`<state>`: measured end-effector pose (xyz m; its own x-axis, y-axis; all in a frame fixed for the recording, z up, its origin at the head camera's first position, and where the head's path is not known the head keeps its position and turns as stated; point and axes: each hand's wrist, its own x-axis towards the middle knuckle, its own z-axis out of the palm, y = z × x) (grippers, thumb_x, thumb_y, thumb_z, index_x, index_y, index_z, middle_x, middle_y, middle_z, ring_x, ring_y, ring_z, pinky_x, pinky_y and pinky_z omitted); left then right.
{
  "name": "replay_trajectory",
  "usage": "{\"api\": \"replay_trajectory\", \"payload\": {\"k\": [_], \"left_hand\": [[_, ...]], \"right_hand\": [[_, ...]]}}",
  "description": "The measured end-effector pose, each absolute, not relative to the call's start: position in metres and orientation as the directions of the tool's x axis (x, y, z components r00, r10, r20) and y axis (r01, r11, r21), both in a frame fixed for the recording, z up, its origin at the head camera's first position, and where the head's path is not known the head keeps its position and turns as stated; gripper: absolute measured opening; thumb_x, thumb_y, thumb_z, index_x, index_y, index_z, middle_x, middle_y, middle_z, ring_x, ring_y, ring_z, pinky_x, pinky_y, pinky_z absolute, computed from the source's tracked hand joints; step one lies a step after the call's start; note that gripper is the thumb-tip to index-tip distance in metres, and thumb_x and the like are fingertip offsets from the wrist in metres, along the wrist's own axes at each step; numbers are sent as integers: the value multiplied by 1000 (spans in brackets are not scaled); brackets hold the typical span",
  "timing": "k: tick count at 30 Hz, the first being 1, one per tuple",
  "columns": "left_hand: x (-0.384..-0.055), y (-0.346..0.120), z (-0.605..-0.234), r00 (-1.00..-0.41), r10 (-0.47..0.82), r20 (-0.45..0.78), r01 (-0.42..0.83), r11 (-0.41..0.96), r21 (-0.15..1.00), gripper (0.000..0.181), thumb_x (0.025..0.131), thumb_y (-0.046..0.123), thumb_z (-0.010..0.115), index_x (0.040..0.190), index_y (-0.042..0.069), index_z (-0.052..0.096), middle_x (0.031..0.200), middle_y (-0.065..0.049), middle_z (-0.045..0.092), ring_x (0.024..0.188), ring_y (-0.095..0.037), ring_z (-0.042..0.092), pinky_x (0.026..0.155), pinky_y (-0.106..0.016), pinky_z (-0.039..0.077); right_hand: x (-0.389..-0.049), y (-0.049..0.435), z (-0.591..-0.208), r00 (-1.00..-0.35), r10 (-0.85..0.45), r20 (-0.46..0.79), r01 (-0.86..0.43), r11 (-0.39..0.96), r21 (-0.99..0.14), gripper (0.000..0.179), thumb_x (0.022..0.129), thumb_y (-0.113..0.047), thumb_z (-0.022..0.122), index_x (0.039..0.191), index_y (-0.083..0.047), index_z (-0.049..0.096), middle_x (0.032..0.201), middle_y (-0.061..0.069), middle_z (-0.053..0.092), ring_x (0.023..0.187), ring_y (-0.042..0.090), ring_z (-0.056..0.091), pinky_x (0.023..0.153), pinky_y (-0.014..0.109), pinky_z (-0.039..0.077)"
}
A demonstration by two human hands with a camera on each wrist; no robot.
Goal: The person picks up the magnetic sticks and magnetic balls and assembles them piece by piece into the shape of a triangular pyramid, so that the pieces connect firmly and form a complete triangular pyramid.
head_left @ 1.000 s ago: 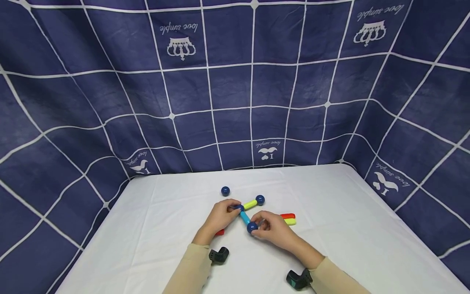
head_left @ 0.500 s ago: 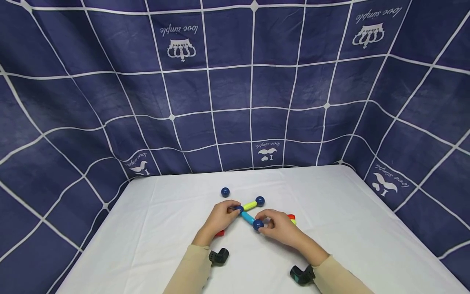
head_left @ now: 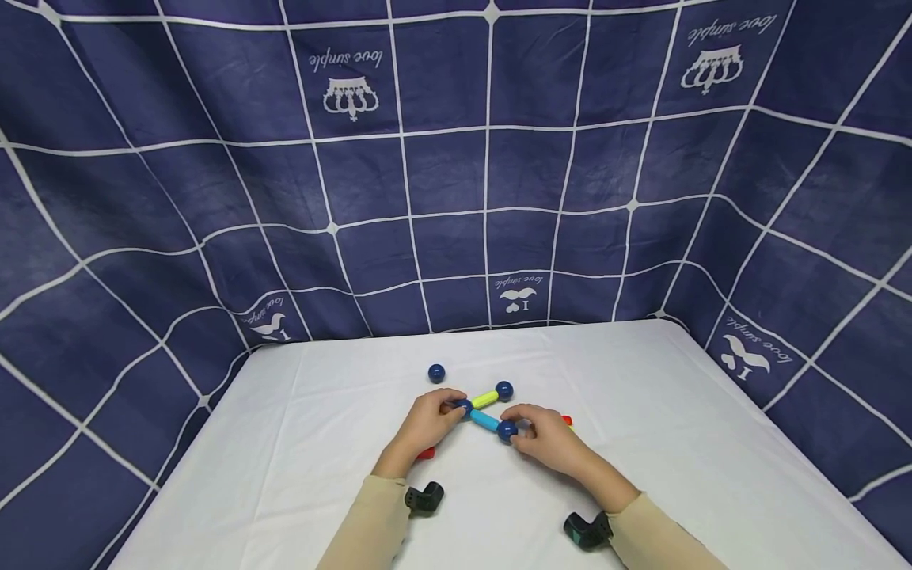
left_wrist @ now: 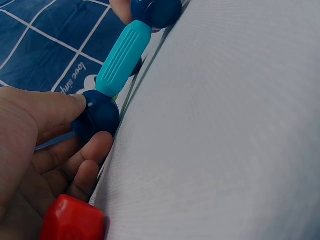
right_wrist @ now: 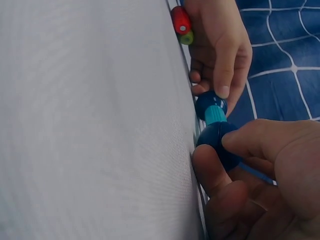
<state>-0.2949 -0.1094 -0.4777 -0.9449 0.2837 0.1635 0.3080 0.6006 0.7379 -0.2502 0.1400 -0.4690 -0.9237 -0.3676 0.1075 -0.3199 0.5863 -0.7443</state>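
Observation:
My left hand (head_left: 430, 419) pinches a dark blue ball (left_wrist: 100, 116) where two rods of a magnetic building set meet. From it a turquoise rod (head_left: 486, 420) runs right to a second blue ball (head_left: 507, 431), which my right hand (head_left: 545, 439) pinches between thumb and fingers. A yellow-green rod (head_left: 486, 399) leads from the left ball, away to the back right, to a third blue ball (head_left: 504, 390). The pieces form an open V lying close on the white cloth. In the right wrist view, the turquoise rod is partly hidden behind the nearer ball.
A loose blue ball (head_left: 437, 373) lies behind the left hand. A red rod (left_wrist: 72, 220) and a green rod (right_wrist: 186, 38) lie by the left palm. Another red rod (head_left: 567, 420) peeks out behind the right hand. White cloth (head_left: 321, 443) covers the table; blue checked curtains surround it.
My right hand has moved right and slightly away with its ball, swinging the turquoise rod round the left ball and widening the V. My left hand has stayed in place.

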Motion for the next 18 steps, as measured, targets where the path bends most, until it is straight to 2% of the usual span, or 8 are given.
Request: {"api": "replay_trajectory", "payload": {"k": [3,8,10,12,16,18], "left_hand": [[-295,-109,-478,-945,282,163,307,603,736,26,94,18,69,119,12,71,106,-4,72,82,-9,59,74,-26,50],[-295,-109,-477,-947,277,160,302,610,732,27,94,19,68,120,12,71,107,-4,72,82,-9,59,75,-27,50],[-295,-109,-477,-948,277,160,302,612,731,27,94,19,68,120,12,71,106,-4,72,82,-9,59,75,-27,50],[-294,-109,-477,-948,276,160,302,611,732,27,94,19,68,120,12,71,106,-4,72,82,-9,59,75,-27,50],[-294,-109,-477,-948,276,160,300,608,735,27,94,19,68,120,12,71,106,-4,72,82,-9,59,76,-27,50],[-294,-109,-477,-947,277,162,303,604,737,27,94,19,68,120,12,71,106,-4,72,82,-9,59,75,-27,50]], "right_hand": [[-250,141,-469,-930,-355,97,-303,588,-750,34,89,-6,69,122,-15,66,110,6,68,52,7,54,47,21,42],[-251,141,-469,-934,-350,72,-278,585,-762,34,91,-6,67,125,-12,64,84,2,67,46,9,48,41,19,38],[-250,140,-469,-934,-351,72,-279,587,-760,35,91,-6,66,126,-12,64,78,0,65,46,9,48,41,19,38],[-250,140,-467,-934,-348,85,-290,595,-749,36,91,-6,67,126,-12,65,85,1,67,48,8,51,43,20,40],[-250,141,-462,-935,-329,134,-320,614,-722,37,89,-7,68,126,-13,66,110,3,69,52,7,54,48,23,45],[-251,143,-458,-934,-314,168,-336,620,-709,36,89,-6,69,124,-14,67,113,3,70,53,7,53,49,23,46]]}}
